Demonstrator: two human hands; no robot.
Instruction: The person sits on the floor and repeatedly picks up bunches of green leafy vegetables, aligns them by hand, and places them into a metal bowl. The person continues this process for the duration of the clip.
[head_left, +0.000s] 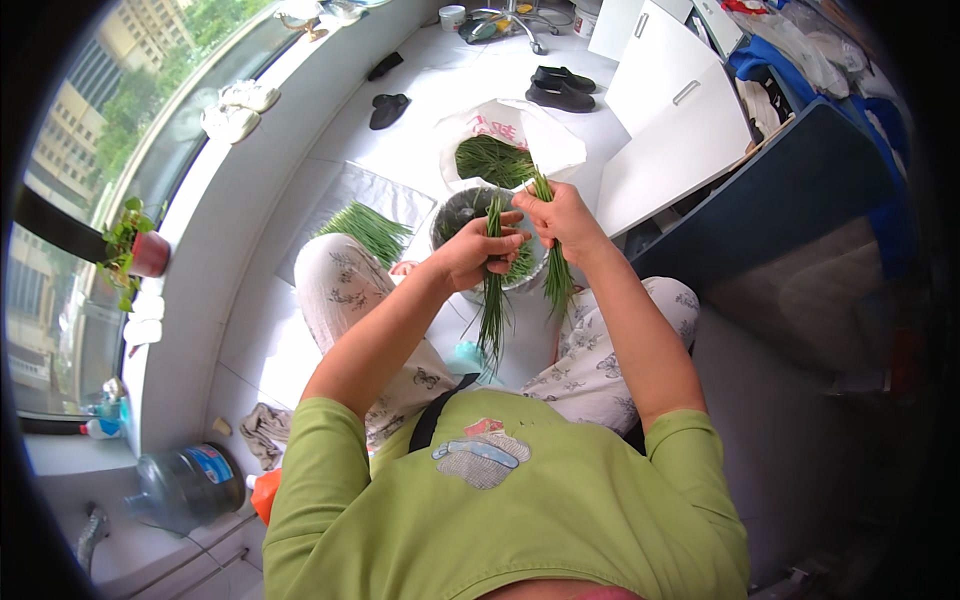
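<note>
My left hand (480, 251) holds a thin bunch of long green leaves, like garlic chives (492, 307), which hangs down between my knees. Another such bunch (557, 281) is gripped in my right hand (559, 217), its ends sticking up above the fingers. Beneath both hands stands a round bucket with a plastic liner (442, 202), with green bits inside. Just beyond it, an open white sack (555, 142) is full of the same greens. To the left, a pile of greens (367, 229) lies on a flat plastic sheet (319, 206).
Black shoes (562, 88) and dark slippers (388, 111) are on the tiled floor. White cabinets (675, 142) and a dark panel (772, 195) stand at the right. A windowsill at the left holds white shoes (238, 112) and a potted plant (150, 253). A large water bottle (187, 487) lies at lower left.
</note>
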